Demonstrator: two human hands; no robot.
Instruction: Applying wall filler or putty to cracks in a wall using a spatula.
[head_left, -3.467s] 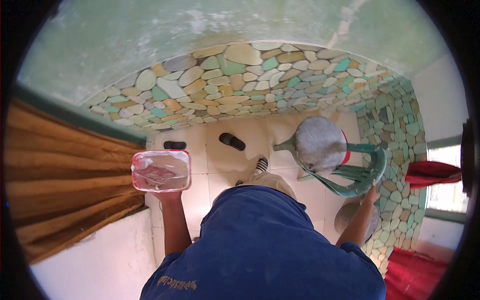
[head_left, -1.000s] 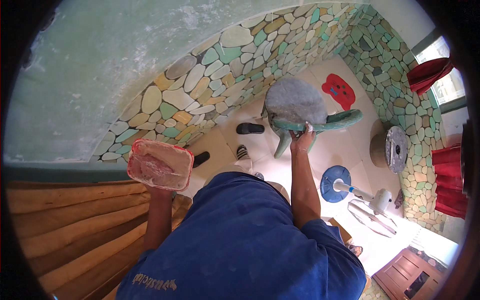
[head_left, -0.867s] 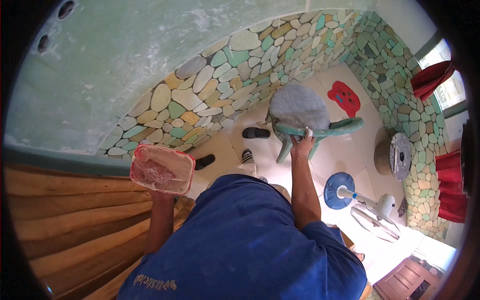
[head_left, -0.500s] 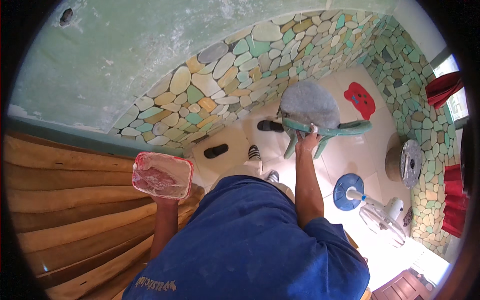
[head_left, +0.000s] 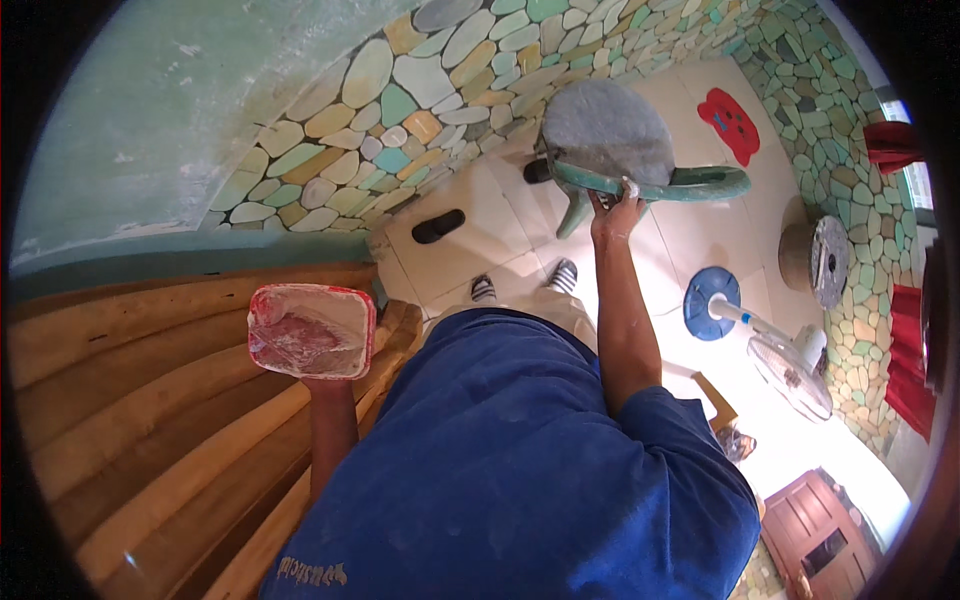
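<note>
My left hand is below a rectangular plastic tub with a red rim, holding it up. White and pinkish paste is smeared inside the tub; most of my left fingers are hidden beneath it. Farther ahead, my right arm is stretched out and my right hand grips the curved rail of a green plastic chair. On the chair is a round grey, dusty-looking surface. White residue shows on my right thumb.
Brown wooden slats fill the left side. A dark slipper lies on the tiled floor, another partly behind the chair. To the right stand a fan and a spool-like drum; a red mat lies near the stone-covered wall.
My feet have stepped and now stand farther apart. The chair, with my right hand on it, has shifted slightly left and covers more of one slipper. My left hand still holds the tub.
</note>
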